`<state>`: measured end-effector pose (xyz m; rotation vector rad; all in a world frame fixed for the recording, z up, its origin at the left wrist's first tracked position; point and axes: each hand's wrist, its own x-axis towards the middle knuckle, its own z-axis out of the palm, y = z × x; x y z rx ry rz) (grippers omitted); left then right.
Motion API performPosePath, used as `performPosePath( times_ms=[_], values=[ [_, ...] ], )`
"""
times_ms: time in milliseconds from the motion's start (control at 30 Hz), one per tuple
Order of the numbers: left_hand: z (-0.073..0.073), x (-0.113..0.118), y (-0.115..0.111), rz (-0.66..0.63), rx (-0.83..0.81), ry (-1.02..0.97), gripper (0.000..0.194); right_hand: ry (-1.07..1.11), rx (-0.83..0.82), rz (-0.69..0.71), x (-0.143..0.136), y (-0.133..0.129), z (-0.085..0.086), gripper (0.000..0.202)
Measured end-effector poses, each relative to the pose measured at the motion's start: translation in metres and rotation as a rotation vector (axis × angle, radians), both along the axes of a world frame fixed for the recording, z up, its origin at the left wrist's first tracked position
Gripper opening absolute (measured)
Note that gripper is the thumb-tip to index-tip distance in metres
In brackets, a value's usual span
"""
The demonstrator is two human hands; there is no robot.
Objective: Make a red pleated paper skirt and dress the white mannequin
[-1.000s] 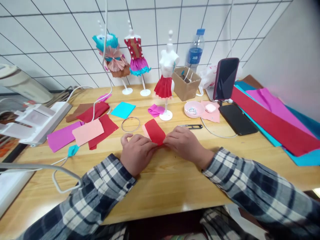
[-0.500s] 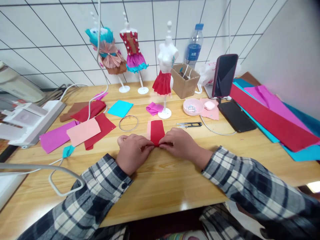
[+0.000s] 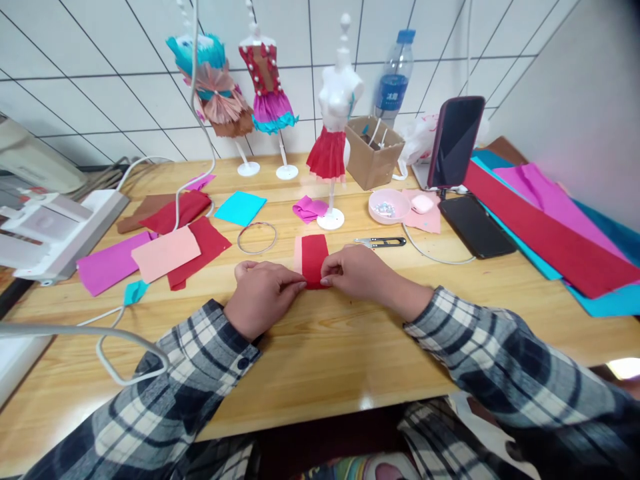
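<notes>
A small red crepe paper piece (image 3: 315, 257) lies on the table in front of me, with a pink crepe paper strip (image 3: 298, 250) showing along its left side. My left hand (image 3: 263, 293) pinches the near left corner of the red piece between thumb and fingers. At the near right corner my right hand (image 3: 357, 275) pinches it too, fingers curled. Just beyond the right hand lie black-handled thread snips (image 3: 383, 243). Behind the paper stands a white mini dress form (image 3: 340, 93) wearing a red pleated skirt (image 3: 327, 155).
Two dressed forms (image 3: 267, 87) stand at the back. Left lie crepe paper scraps (image 3: 167, 254), a blue sheet (image 3: 241, 208) and a wire ring (image 3: 257, 238). Right are a bead dish (image 3: 389, 207), a cardboard box (image 3: 373, 157), phones (image 3: 477, 225) and long crepe sheets (image 3: 550, 230). A white cable (image 3: 135, 340) crosses the left.
Both hands have drawn slightly apart along the red paper's near edge, showing more of it between them. The whole view has shifted a little.
</notes>
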<state>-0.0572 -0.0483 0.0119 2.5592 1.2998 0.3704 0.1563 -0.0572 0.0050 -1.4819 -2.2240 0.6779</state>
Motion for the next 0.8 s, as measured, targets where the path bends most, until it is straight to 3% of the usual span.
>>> performPosePath(
  times_ms=[133,333,600,667,800],
  values=[
    [0.001,0.002,0.005,-0.003,0.032,0.042,0.014,-0.108,-0.035,0.001,-0.004,0.005,0.007,0.006],
    [0.007,0.005,0.019,0.031,-0.075,0.124,0.020,-0.171,-0.083,-0.013,-0.008,0.008,0.012,0.006],
    [0.006,0.005,0.017,0.079,-0.095,0.188,0.018,-0.206,-0.130,0.003,-0.007,0.012,0.013,0.005],
    [0.003,0.003,0.014,0.009,0.009,0.140,0.016,-0.212,-0.120,0.008,-0.007,0.012,0.012,0.004],
    [0.002,0.001,0.008,-0.322,0.237,0.126,0.018,-0.181,-0.142,0.019,-0.008,0.011,0.009,0.002]
  ],
)
